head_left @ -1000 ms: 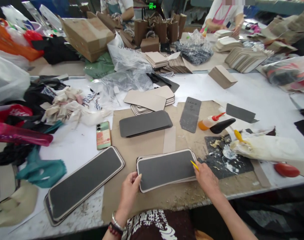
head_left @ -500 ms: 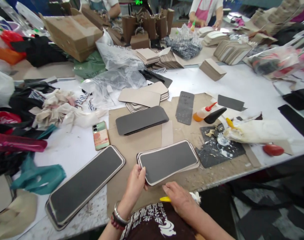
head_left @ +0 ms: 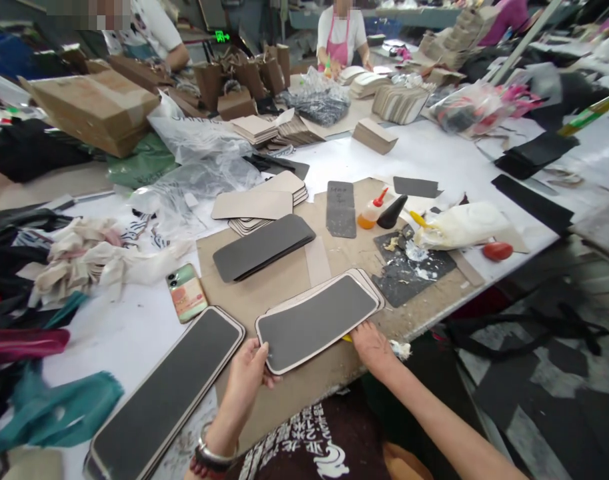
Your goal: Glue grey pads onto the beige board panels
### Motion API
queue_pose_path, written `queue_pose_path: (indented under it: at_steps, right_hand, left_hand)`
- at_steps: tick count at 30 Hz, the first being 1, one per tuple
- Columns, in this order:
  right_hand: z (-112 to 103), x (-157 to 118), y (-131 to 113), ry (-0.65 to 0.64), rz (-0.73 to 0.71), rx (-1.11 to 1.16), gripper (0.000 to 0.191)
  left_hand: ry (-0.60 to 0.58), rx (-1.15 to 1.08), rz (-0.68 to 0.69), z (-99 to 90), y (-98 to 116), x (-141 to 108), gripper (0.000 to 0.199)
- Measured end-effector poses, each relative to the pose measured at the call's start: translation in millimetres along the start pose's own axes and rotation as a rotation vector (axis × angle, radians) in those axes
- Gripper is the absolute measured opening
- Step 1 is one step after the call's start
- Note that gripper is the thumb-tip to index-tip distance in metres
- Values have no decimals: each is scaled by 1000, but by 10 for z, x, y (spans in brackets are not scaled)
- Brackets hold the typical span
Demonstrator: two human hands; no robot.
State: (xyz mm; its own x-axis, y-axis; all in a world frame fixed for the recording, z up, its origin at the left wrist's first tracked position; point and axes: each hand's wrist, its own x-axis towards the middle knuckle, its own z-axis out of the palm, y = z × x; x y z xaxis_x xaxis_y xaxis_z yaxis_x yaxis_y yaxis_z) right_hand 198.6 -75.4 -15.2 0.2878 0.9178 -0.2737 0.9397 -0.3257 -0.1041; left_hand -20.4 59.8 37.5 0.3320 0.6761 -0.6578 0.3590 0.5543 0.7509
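Note:
My left hand point(head_left: 250, 365) pinches the lower-left corner of a dark grey panel with a pale border point(head_left: 317, 323), thumb on top. This panel lies over several similar pale-edged pieces point(head_left: 368, 280) that show behind its upper right. My right hand point(head_left: 371, 343) is closed at the panel's lower right edge, its fingertips partly hidden beneath. It holds a yellow-handled tool with a white, glue-crusted end point(head_left: 400, 349); most of the handle is covered. A longer stack of bordered grey panels point(head_left: 167, 393) lies left of my left hand. Beyond the panel rests a stack of plain grey pieces point(head_left: 264, 247).
A phone point(head_left: 186, 292) lies left of the brown board. Farther right are an orange glue bottle point(head_left: 371, 212), a glue-smeared black plate point(head_left: 409, 267), a white glue bag point(head_left: 467, 225) and a red oval object point(head_left: 497, 251). Two people work across the table; cartons point(head_left: 97, 107) stand far left.
The view has turned right. My left hand has drawn the top panel left, off the pieces beneath. My right hand has moved from below the panel up to its lower right edge.

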Motion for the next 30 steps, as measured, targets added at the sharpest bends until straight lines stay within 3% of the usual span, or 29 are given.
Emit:
queue_pose_path:
  at_steps: [4, 7, 11, 14, 17, 21, 23, 26, 30]
  right_hand:
    - [-66, -3, 18, -27, 3, -42, 46]
    - [-27, 10, 34, 25, -31, -49, 52]
    - [39, 25, 135, 51, -61, -16, 57]
    - [-3, 59, 260, 55, -43, 53, 56]
    - [-130, 179, 365, 72, 95, 213, 42]
    - [-284, 457, 360, -82, 411, 708, 27]
    - [-315, 588, 321, -152, 479, 851, 26]
    - [-328, 727, 288, -174, 457, 822, 20]
    - [-342, 822, 308, -146, 394, 512, 16]
  left_hand:
    - [65, 83, 10, -292, -303, 54, 39]
    - [127, 132, 6, -491, -533, 123, 36]
    - [128, 121, 8, -629, -671, 149, 34]
    - [121, 122, 28, -627, -652, 123, 35]
    - [134, 125, 53, -586, -627, 100, 35]
    - [159, 118, 58, -539, -649, 111, 33]
    - [163, 122, 54, -522, -657, 126, 34]
    - [181, 124, 50, -488, -631, 134, 36]
    - [214, 129, 51, -427, -569, 125, 34]
